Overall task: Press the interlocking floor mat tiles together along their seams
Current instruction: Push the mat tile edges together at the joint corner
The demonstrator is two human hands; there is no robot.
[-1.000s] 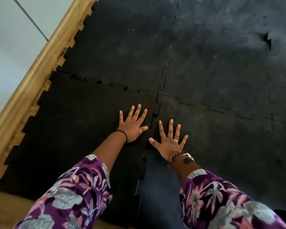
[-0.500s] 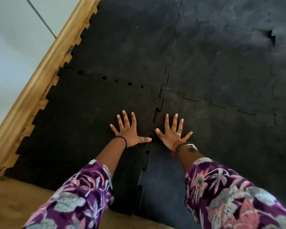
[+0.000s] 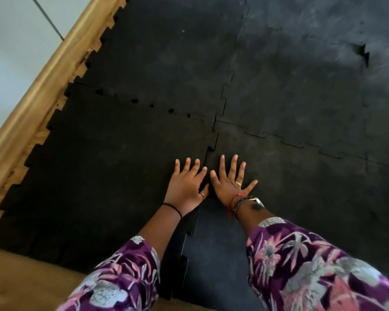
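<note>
Black interlocking floor mat tiles cover the floor. My left hand (image 3: pixel 185 185) lies flat, fingers spread, on the near left tile (image 3: pixel 112 167). My right hand (image 3: pixel 229 181) lies flat on the near right tile (image 3: pixel 301 187). Both hands rest side by side, almost touching, on either side of the toothed seam (image 3: pixel 211 145) between these two tiles. Nearer to me the seam (image 3: pixel 190 232) gapes, with the left tile's edge raised. The far left tile (image 3: pixel 166 59) and far right tile (image 3: pixel 301 70) meet the near ones at a four-way corner (image 3: pixel 216 121) just beyond my fingertips.
A wooden baseboard (image 3: pixel 38 86) and pale wall (image 3: pixel 9 37) run along the left, touching the tiles' toothed edge. Bare tan floor (image 3: pixel 20 279) shows at the near left. Small holes dot the seam (image 3: pixel 144 103) between the two left tiles. A gap (image 3: pixel 365 52) shows far right.
Both hands have slid back toward me along the seam and drawn together; the left hand, earlier further ahead and apart, now lies right beside the right one.
</note>
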